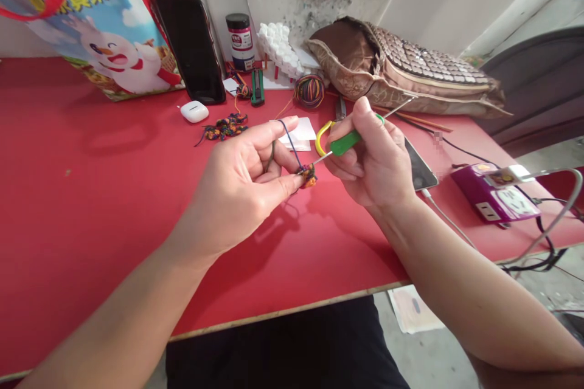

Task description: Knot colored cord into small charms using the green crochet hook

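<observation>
My left hand (246, 179) pinches a small multicoloured crochet piece (309, 175) between thumb and fingers, with a dark strand of yarn (288, 140) looped over the raised index finger. My right hand (371, 158) grips a green-handled crochet hook (345, 143), its metal tip poked into the crochet piece. Both hands hover just above the red table (91, 194), near its middle.
A ball of multicoloured yarn (309, 90), yellow-handled scissors (323, 134), a finished crochet bit (225, 126), white earbud case (194, 111), black phone stand (191, 45), jar (241, 41), brown cushion (401, 70), phone (420, 170) and purple power strip (495, 194) with cables lie around.
</observation>
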Demonstrator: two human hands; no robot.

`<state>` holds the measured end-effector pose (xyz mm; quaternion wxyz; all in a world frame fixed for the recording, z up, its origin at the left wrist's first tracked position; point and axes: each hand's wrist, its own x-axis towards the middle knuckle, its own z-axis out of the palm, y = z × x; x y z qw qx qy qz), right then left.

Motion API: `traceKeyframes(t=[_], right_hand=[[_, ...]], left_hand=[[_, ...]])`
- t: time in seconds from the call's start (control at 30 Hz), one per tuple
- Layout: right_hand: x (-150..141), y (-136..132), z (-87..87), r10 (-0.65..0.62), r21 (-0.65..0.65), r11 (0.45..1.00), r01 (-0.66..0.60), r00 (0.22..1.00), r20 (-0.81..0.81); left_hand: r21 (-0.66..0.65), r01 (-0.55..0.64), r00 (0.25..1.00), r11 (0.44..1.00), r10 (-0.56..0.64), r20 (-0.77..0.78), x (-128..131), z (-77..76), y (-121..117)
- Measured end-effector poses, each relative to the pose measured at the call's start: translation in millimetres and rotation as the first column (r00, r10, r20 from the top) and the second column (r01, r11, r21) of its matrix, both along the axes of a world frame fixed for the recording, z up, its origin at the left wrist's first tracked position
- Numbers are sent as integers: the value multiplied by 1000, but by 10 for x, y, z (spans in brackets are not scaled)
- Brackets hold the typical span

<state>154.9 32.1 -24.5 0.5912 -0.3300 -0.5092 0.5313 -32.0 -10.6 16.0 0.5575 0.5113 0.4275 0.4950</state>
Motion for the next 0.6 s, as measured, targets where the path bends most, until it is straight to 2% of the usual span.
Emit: traceKeyframes(t=[0.6], right_hand=[[-28,-51,41,-134,46,990,133,991,26]], left_hand=[[-36,-52,998,998,51,-39,-25,-52,14]])
